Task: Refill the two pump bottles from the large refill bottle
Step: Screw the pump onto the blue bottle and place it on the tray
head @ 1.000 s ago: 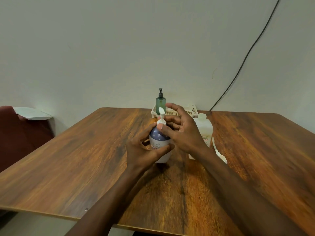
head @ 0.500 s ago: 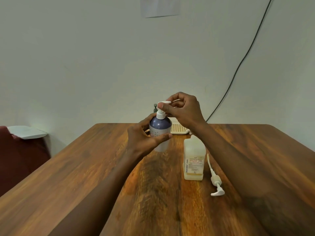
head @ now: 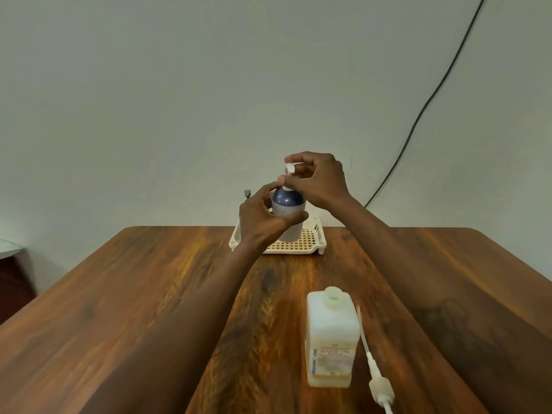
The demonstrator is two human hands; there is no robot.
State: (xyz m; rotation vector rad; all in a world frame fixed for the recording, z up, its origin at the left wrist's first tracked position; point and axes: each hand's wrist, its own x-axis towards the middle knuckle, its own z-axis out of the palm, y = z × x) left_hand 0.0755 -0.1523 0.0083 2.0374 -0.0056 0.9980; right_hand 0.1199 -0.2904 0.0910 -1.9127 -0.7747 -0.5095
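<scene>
A blue-and-white pump bottle [head: 287, 204] is held above the cream basket [head: 310, 245] at the table's far side. My left hand [head: 263, 219] wraps around its body. My right hand [head: 316, 180] pinches its white pump head [head: 290, 168] from above. Behind my left hand only the dark pump top of a second bottle [head: 247, 193] shows. The large refill bottle [head: 330, 339], square and pale, stands uncapped near me on the table. Its own white pump with a long tube [head: 375, 369] lies on the wood to its right.
The wooden table [head: 149, 309] stretches to a pale wall. A black cable [head: 424, 106] runs down the wall at the right. A dark red seat [head: 12, 282] with something white on it sits at the left edge.
Both hands have carried the blue pump bottle away from me to above the basket. The view tilted, so the refill bottle and loose pump now appear closer.
</scene>
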